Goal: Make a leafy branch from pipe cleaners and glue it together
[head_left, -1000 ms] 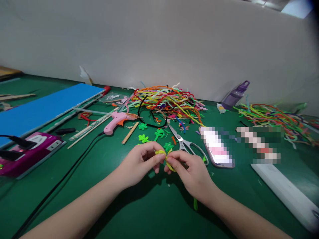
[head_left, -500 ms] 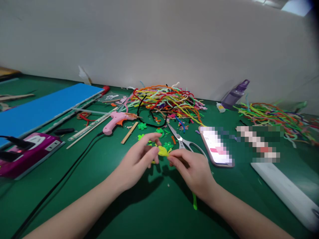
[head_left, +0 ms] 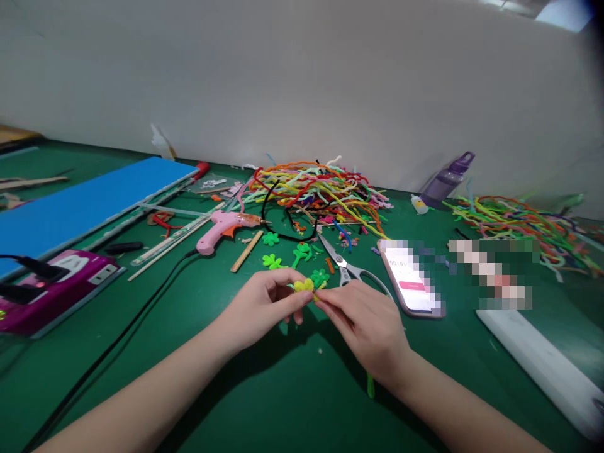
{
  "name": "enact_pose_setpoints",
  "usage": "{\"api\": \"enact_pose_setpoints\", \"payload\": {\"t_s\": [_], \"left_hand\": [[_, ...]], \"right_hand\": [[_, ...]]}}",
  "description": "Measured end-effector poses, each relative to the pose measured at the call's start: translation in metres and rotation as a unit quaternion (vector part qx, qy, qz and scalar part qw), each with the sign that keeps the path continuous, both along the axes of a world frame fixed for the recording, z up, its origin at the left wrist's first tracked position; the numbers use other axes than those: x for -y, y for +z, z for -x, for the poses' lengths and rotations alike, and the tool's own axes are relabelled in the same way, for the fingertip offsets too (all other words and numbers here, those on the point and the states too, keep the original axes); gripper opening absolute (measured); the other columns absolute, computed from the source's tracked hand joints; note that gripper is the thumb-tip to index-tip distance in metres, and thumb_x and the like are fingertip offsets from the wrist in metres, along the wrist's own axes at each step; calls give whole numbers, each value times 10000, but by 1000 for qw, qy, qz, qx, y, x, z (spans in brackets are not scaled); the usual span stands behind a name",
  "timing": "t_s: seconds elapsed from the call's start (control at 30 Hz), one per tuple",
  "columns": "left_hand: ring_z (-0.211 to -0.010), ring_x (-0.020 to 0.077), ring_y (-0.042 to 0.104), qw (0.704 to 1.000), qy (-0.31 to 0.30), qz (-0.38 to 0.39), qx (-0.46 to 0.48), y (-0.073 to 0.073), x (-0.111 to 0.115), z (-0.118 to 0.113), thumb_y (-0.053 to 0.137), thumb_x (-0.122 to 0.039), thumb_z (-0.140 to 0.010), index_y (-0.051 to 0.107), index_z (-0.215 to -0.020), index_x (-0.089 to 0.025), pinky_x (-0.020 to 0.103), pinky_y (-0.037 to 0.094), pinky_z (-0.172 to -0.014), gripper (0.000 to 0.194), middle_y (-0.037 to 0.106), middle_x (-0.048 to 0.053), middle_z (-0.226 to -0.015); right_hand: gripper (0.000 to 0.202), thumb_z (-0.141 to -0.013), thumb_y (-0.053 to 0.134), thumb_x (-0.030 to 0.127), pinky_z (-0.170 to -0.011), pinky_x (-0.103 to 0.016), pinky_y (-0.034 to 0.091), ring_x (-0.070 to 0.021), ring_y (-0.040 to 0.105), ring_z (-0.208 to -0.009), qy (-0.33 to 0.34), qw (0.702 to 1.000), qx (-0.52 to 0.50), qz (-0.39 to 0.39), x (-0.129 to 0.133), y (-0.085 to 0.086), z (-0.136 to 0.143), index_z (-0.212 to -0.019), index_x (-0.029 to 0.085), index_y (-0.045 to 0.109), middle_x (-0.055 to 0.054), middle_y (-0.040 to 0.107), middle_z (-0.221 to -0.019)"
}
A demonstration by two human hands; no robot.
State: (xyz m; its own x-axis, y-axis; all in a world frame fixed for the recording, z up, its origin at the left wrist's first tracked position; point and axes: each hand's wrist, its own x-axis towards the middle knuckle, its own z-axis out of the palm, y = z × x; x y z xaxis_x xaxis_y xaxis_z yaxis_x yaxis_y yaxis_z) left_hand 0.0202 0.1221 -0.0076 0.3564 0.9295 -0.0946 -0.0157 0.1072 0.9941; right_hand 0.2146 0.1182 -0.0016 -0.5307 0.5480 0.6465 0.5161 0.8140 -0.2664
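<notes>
Between my two hands is a small yellow fuzzy piece (head_left: 303, 285), bent into rounded loops. My left hand (head_left: 271, 299) pinches it from the left with thumb and fingers. From the right, the thumb and forefinger of my right hand (head_left: 361, 321) are closed on its lower right end. Green fuzzy flower shapes (head_left: 272, 261) lie just beyond my fingers, some partly hidden. Open-bladed scissors (head_left: 344, 264) rest beyond my right hand. A green fuzzy stem (head_left: 370, 385) shows below my right wrist.
A pink glue gun (head_left: 219, 231) with a black cord lies left, near a wooden stick (head_left: 246, 251) and a magenta power box (head_left: 61, 289). Behind is a pile of coloured pipe cleaners (head_left: 316, 189). To the right are a phone (head_left: 408, 277) and a purple bottle (head_left: 443, 179).
My left fingers have closed in around the yellow piece, which has turned and now shows its rounded loops. My right hand has shifted slightly and still pinches its end.
</notes>
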Motion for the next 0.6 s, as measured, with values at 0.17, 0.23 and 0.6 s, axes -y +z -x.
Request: {"api": "enact_pose_setpoints", "payload": {"t_s": [0.17,0.23,0.6], "left_hand": [[-535,78,535,999,4,-32,0,2,0,1,658,-322,-792,630,-818,-153,195,423,-535,173,592,-35,-632],[-531,67,521,999,10,-50,-3,3,2,1,653,-292,-793,631,-801,-156,193,422,-532,138,579,-35,-682],[-511,95,541,997,71,-18,-15,5,1,0,609,-433,-805,616,-899,-164,192,406,-489,285,581,-33,-597]], "right_hand": [[136,-882,573,258,-612,-251,432,-125,586,-664,-23,942,-91,322,0,8,5,-855,192,689,-17,692,-759],[181,-868,590,317,-526,-217,372,-87,512,-563,7,858,-145,492,-1,10,7,-789,178,676,-5,661,-690],[180,-839,626,342,-494,-200,377,-66,497,-505,33,799,-198,566,-5,-1,9,-799,166,633,4,644,-667]]}}
